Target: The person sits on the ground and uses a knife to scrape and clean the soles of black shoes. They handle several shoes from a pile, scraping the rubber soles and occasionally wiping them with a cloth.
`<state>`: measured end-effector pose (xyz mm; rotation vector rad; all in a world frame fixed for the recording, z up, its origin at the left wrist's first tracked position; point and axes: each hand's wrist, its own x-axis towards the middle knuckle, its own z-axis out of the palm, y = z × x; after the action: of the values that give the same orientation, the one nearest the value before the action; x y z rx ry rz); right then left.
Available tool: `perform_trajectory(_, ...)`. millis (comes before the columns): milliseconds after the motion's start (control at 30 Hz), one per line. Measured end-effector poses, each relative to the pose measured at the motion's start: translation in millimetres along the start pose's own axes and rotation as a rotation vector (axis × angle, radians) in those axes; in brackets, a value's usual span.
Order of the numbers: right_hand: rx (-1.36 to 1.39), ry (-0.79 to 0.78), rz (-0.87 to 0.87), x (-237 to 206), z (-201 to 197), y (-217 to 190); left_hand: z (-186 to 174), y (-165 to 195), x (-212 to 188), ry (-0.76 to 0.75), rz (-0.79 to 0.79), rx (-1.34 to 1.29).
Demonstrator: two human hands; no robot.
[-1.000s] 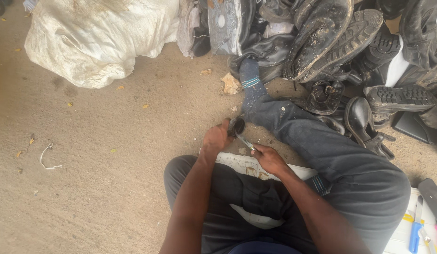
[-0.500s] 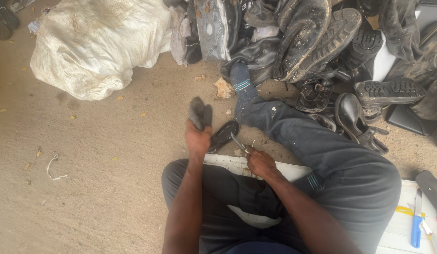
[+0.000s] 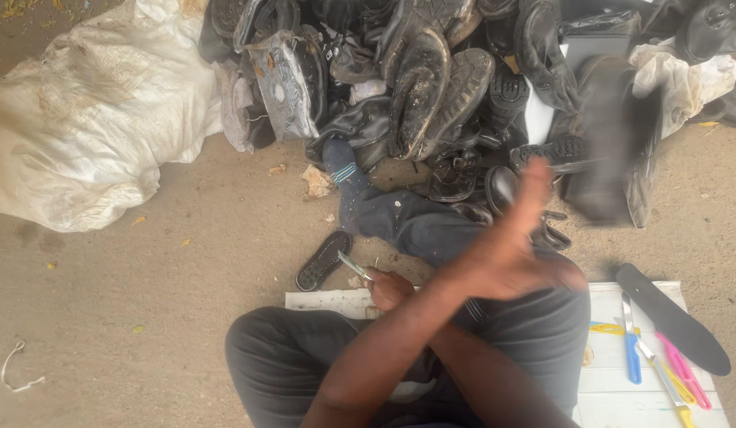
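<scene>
the heap of worn black shoes (image 3: pixel 463 87) fills the top of the view, with a white sack (image 3: pixel 90 135) lying left of it on the dirt floor (image 3: pixel 146 277). the seated person's arms cross over dark trousers. the left hand (image 3: pixel 514 257) sweeps out to the right toward a blurred black boot (image 3: pixel 613 150); its grip is too smeared to tell whether it holds it. the right hand (image 3: pixel 388 289) sits low by the white board (image 3: pixel 328 301), grip clamped on a small blade (image 3: pixel 354 266). a black sole (image 3: pixel 323 260) lies just left of the blade's tip.
</scene>
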<state>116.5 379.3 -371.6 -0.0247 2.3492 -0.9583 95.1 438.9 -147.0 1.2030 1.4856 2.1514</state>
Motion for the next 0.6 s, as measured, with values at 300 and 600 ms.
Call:
perform_trajectory(300, 0.025, 0.112, -0.082, 10.1, -13.7, 20.0, -144.8, -60.8, -129.2, 0.89, -0.324, 1.01)
perform_trajectory(600, 0.015, 0.198, -0.152, -28.3, -59.2, -38.9, -233.3, -81.0, -260.8, 0.211, -1.207, 1.523)
